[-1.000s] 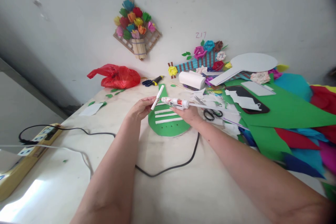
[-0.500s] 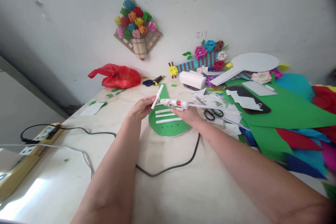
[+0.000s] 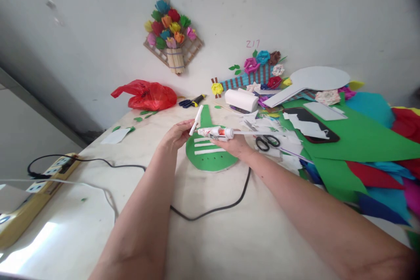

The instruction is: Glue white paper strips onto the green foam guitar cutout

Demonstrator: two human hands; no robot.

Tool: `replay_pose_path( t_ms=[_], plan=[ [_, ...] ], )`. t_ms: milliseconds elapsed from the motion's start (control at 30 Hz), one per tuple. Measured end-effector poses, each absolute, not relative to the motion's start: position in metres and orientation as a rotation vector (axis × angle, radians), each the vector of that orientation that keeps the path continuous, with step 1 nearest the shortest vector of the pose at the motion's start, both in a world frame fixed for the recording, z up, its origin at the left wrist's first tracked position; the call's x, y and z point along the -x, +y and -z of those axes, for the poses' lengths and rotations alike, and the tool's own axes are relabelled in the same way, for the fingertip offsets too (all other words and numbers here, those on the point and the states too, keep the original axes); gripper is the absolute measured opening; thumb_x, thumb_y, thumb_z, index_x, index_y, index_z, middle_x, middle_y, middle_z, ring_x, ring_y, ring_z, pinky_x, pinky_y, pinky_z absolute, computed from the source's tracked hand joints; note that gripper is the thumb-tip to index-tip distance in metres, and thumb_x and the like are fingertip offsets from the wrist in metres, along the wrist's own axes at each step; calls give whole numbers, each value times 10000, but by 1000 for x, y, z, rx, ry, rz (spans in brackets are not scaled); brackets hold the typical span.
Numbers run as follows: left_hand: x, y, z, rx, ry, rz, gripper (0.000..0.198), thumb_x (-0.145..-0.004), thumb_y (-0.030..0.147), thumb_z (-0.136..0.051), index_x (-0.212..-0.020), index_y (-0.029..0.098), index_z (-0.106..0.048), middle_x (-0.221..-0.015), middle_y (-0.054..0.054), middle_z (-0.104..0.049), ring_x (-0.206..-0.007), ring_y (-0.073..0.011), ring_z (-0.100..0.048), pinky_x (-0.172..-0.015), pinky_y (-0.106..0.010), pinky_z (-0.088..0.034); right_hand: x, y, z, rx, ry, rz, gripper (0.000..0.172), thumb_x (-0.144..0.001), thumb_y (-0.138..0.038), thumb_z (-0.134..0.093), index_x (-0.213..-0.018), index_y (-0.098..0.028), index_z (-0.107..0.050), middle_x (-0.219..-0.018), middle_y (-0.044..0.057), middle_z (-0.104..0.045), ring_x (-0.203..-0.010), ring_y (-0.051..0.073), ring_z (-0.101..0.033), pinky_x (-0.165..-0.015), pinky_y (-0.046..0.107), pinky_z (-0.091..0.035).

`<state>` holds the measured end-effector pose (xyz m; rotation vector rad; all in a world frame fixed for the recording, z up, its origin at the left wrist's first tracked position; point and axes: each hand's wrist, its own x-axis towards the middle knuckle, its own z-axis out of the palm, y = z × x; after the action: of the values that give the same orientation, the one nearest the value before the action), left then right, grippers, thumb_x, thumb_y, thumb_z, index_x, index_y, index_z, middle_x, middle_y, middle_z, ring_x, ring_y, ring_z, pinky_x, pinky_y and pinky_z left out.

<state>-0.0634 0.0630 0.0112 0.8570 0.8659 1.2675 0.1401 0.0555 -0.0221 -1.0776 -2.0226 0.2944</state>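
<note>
Between the fingers of my left hand (image 3: 180,134) a white paper strip (image 3: 197,119) is pinched, slanting upward. My right hand (image 3: 236,145) is wrapped round a white hot glue gun (image 3: 215,133), with a long glue stick (image 3: 252,132) out of its back end. The gun's nozzle points left, at or very near the lower part of the strip; I cannot tell whether they touch. Beneath both lies a green guitar-shaped cutout (image 3: 213,163) with several white strips (image 3: 208,152) across its body and a row of small dark dots below them. The gun hides part of it.
Black scissors (image 3: 267,142) lie among paper scraps to the right, near a phone (image 3: 323,135) and green sheets (image 3: 367,140). A black cord (image 3: 210,214) loops across the table. A power strip (image 3: 52,179) is at left, a red plastic bag (image 3: 152,96) and pliers (image 3: 193,101) at the back.
The glue gun has shifted slightly left and down, its nozzle now lower along the white strip. My left hand keeps hold of the strip in almost the same place.
</note>
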Motion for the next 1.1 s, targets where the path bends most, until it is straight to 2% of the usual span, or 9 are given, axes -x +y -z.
replay_pose_path(
  t_ms=[167, 633, 867, 1000, 1100],
  plan=[
    [64, 64, -11, -841, 866, -1279, 127, -714, 9, -562, -777, 70, -653, -608, -48, -645, -512, -91, -587, -528, -161, -505, -141, 53, 21, 1090, -2012, -374, 206, -668, -409, -674, -751, -221, -679, -797, 35, -710, -806, 226, -655, -717, 306, -498],
    [62, 63, -13, -844, 886, -1282, 114, -709, 15, -574, -766, 76, -651, -605, -47, -640, -503, -93, -580, -515, -169, -497, -140, 53, 23, 1066, -1999, -421, 206, -657, -408, -685, -753, -226, -684, -801, 28, -714, -815, 225, -658, -710, 302, -505],
    [63, 63, -12, -867, 880, -1244, 140, -719, 15, -549, -769, 70, -668, -608, -55, -647, -522, -97, -581, -547, -171, -493, -141, 52, 20, 1066, -1993, -334, 209, -692, -404, -654, -766, -211, -685, -823, 54, -713, -816, 229, -657, -762, 317, -490],
    [63, 63, -11, -878, 870, -1229, 136, -710, 10, -558, -762, 66, -672, -594, -54, -641, -524, -98, -583, -567, -173, -496, -142, 53, 17, 1162, -1941, -311, 230, -688, -420, -651, -763, -203, -674, -795, 71, -709, -804, 244, -658, -731, 324, -489],
    [65, 63, -11, -896, 880, -1245, 117, -692, 24, -592, -765, 64, -675, -595, -56, -644, -520, -97, -584, -548, -168, -493, -144, 55, 16, 1180, -1855, -299, 219, -697, -412, -640, -747, -200, -661, -816, 82, -706, -845, 249, -647, -793, 341, -471]
  ],
)
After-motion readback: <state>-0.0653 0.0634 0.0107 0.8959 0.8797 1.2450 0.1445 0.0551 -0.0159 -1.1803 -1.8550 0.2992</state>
